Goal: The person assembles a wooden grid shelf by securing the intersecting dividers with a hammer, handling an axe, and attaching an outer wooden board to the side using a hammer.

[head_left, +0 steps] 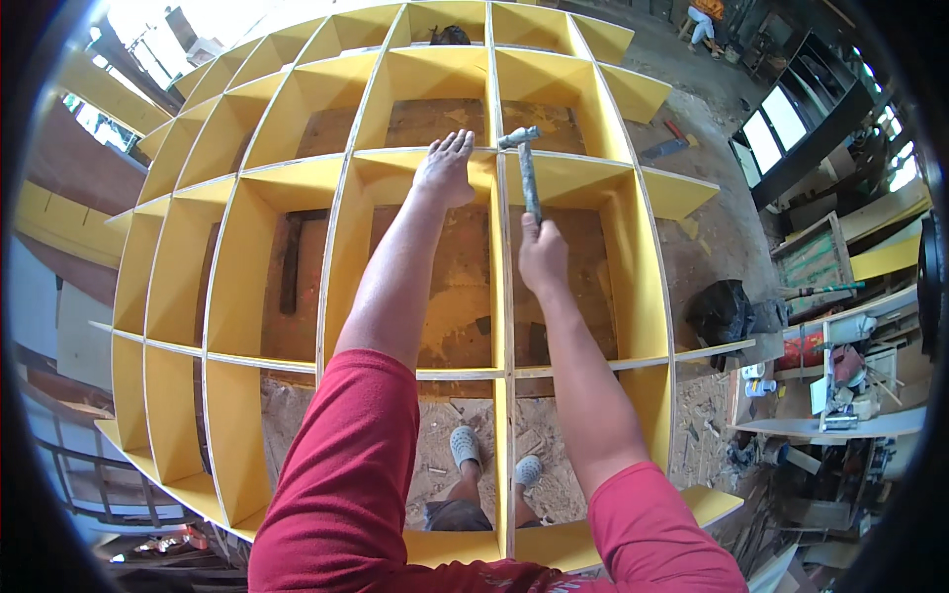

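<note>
A large grid frame of yellow panels (237,267) with pale top edges surrounds me, its cells like open boxes. My right hand (544,255) is wrapped round the handle of a hammer (528,173). The hammer's head is over the panel edges close to a crossing in the grid; whether it touches them I cannot tell. Just left of that crossing, my left hand (449,168) reaches forward with its fingers stretched out, resting at a cross panel's top edge. It holds nothing that I can see.
My feet, in grey clogs (465,447), stand inside a near cell on a floor strewn with wood scraps. A black bag (720,311) and a cluttered shelf (830,425) are at the right. Farther off stands a dark cabinet (801,119); a person (704,22) is at the back.
</note>
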### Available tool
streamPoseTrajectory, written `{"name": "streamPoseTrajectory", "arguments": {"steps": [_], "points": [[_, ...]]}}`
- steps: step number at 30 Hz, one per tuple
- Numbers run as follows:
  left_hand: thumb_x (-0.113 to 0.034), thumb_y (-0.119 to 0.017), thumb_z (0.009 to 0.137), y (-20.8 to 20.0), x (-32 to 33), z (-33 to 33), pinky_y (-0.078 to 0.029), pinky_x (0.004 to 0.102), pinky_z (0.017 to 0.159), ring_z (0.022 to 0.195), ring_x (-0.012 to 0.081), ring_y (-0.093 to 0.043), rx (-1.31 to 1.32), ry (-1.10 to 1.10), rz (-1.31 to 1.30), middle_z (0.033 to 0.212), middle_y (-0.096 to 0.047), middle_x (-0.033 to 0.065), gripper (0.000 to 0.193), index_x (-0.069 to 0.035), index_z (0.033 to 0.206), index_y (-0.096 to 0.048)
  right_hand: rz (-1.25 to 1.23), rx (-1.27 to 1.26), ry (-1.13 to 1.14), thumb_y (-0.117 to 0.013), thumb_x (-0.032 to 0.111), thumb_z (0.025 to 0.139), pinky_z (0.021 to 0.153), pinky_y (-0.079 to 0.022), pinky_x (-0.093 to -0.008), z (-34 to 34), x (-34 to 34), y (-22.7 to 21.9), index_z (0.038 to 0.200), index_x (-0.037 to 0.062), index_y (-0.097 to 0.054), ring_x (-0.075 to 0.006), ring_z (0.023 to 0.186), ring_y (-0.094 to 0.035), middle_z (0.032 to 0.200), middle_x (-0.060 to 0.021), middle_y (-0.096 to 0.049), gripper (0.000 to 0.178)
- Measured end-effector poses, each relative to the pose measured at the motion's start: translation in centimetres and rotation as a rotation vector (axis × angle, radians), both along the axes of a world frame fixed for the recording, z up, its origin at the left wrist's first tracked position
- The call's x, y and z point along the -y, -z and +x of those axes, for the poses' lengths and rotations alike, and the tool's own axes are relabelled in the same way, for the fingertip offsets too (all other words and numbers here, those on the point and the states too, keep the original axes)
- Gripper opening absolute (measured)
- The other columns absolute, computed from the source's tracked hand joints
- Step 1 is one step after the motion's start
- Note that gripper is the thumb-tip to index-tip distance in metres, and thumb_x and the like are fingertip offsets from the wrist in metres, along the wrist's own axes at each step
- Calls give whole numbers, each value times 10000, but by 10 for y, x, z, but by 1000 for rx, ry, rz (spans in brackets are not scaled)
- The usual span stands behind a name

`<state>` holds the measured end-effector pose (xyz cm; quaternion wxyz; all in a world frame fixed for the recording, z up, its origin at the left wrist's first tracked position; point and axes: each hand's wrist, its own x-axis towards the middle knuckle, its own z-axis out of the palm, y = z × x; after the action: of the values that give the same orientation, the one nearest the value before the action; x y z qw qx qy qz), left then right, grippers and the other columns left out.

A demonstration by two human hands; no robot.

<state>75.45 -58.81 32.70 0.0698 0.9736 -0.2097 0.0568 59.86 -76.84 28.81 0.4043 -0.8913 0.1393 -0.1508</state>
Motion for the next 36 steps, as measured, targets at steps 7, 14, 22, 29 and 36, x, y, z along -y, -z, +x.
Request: {"name": "streamPoseTrajectory", "arguments": {"steps": [7,14,22,29,36], "points": [[-138,-686,773,-4,3,-3,-207,421,1333,1625,280,-242,18,16,-4,1751,-259,166,1012,-23,1674,-241,138,131,95,-485,476,1114,668,-508,-583,-4,-3,-18,930,-10,-623,-490,802,-713,831,-276,-712,538],[-150,-692,764,-1,1,-4,-209,420,1332,1624,281,-245,14,11,-2,1751,-261,167,1020,-22,1673,-246,375,267,205,-504,498,1112,637,-500,-498,-7,1,-24,965,-17,-630,-389,700,-690,775,-244,-684,550],[-146,-702,742,7,-4,3,-235,430,1326,1624,277,-249,27,21,-1,1749,-269,162,1043,-25,1673,-249,187,110,-21,-502,417,1116,644,-523,-546,-6,2,-32,1030,-11,-609,-506,774,-699,807,-274,-688,450],[-139,-696,759,-1,1,-5,-214,420,1332,1627,276,-238,-62,-12,18,1756,-251,158,1032,-34,1678,-239,2,-86,-59,-497,460,1108,694,-536,-597,-3,6,-16,969,-18,-612,-532,873,-704,888,-326,-706,510],[-137,-692,761,0,3,1,-224,438,1329,1630,271,-232,-6,19,15,1753,-261,152,1025,-29,1675,-241,-43,0,-15,-505,454,1109,634,-512,-586,2,15,-2,936,-7,-622,-501,770,-707,791,-273,-712,506]]}}
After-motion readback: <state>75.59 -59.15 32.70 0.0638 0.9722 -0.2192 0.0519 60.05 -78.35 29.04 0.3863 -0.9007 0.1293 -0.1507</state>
